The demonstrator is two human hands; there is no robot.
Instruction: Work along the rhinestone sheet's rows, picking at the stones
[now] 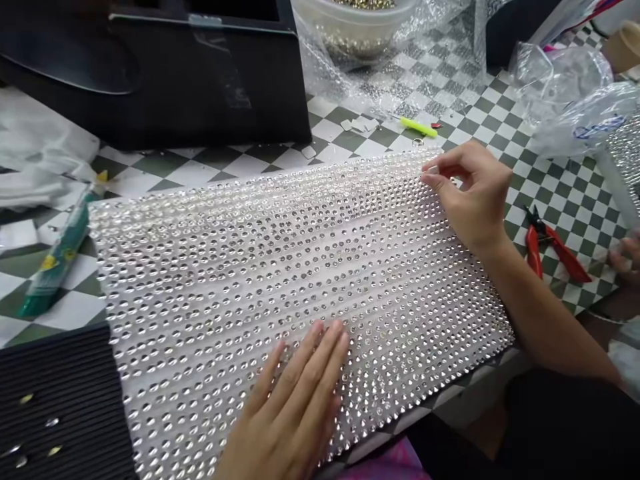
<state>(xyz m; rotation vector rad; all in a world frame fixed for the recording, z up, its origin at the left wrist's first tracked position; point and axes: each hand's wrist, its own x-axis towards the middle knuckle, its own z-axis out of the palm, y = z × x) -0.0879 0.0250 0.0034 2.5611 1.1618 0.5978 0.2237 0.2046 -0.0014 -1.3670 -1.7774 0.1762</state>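
Observation:
A white sheet covered in rows of shiny silver rhinestones (240, 280) lies in front of me, its near right edge along the table's rim. My left hand (295, 407) rests flat on its lower middle, fingers stretched out. At the sheet's far right corner, my right hand (465, 193) has thumb and forefinger brought together in a pinch. Whatever sits between those fingertips is too small to make out. Just beyond that corner lie a small ring (418, 142) and a yellow-green pen-like tool (419, 127).
Red-handled pliers (557, 250) lie right of my forearm. A black box (200, 80) and a tub of beads (363, 30) stand behind. At left are a green tube (60, 257) and a ribbed black mat (55, 407) with loose stones. Another person's hand (627, 257) shows at far right.

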